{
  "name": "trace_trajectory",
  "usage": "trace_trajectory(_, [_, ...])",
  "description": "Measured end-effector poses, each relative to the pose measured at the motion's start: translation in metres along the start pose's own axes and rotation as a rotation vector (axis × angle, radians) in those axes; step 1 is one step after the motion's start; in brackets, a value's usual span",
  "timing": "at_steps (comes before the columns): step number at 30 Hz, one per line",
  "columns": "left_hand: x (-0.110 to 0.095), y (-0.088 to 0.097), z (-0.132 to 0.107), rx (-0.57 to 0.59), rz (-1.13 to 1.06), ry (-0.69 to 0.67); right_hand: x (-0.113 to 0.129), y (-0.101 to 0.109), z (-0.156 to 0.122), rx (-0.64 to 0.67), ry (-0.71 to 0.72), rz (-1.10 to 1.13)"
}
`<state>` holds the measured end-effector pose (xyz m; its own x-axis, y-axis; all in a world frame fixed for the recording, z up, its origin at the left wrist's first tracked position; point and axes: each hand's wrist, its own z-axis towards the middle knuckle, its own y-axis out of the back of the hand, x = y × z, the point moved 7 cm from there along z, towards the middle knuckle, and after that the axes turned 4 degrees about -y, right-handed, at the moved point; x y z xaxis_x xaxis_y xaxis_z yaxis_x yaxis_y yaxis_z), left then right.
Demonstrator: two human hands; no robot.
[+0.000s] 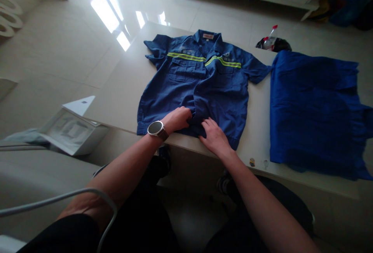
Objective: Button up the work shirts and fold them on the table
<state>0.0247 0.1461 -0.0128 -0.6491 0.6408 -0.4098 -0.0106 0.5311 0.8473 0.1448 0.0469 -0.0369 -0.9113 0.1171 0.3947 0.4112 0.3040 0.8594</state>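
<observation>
Shirt: blue woven cloth [223, 99], short-sleeved, lying front up under and beyond both hands; soft creases run down its middle, with a pointed collar and flapped chest pockets.
Stripes: narrow, flat yellow-green bands [186, 56] across the chest, well beyond the hands.
Left hand: fingers curled at the shirt's lower front edge [180, 117]; fingertips hidden, so I cannot tell whether cloth is pinched.
Right hand: just beside the left, apart from it, fingers loosely spread and bent on the cloth near the hem [215, 135].
Watch: round dark face, shiny metal-like rim, strap around the left wrist [155, 128].
Table: pale, smooth, flat board beneath the shirt [116, 89].
Folded cloth: brighter blue, broad and roughly rectangular, rumpled along its far right side, to the right of the right hand [313, 109].
Box: white, straight-edged, low to the left of the left hand [72, 128].
Cable: smooth, round, pale, looping over the left forearm [58, 202].
</observation>
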Motion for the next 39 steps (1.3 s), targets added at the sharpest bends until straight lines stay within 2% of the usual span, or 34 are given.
trace_trajectory(9, [0.004, 0.004, 0.002, -0.042, 0.035, -0.055, 0.000, 0.001, 0.000, -0.009, -0.009, 0.010])
trace_trajectory(19, [-0.006, 0.003, 0.003, -0.060, 0.040, -0.113, 0.000, 0.000, -0.001, -0.022, 0.007, 0.014])
trace_trajectory(28, [-0.006, 0.010, -0.001, -0.104, 0.046, -0.074, 0.001, 0.008, 0.000, -0.010, -0.047, -0.006])
trace_trajectory(35, [-0.001, 0.009, -0.001, -0.065, 0.064, -0.023, 0.005, 0.011, -0.002, -0.022, -0.068, -0.022])
trace_trajectory(39, [0.000, 0.009, 0.001, -0.118, 0.061, -0.024, 0.005, 0.011, -0.002, -0.008, -0.071, -0.035])
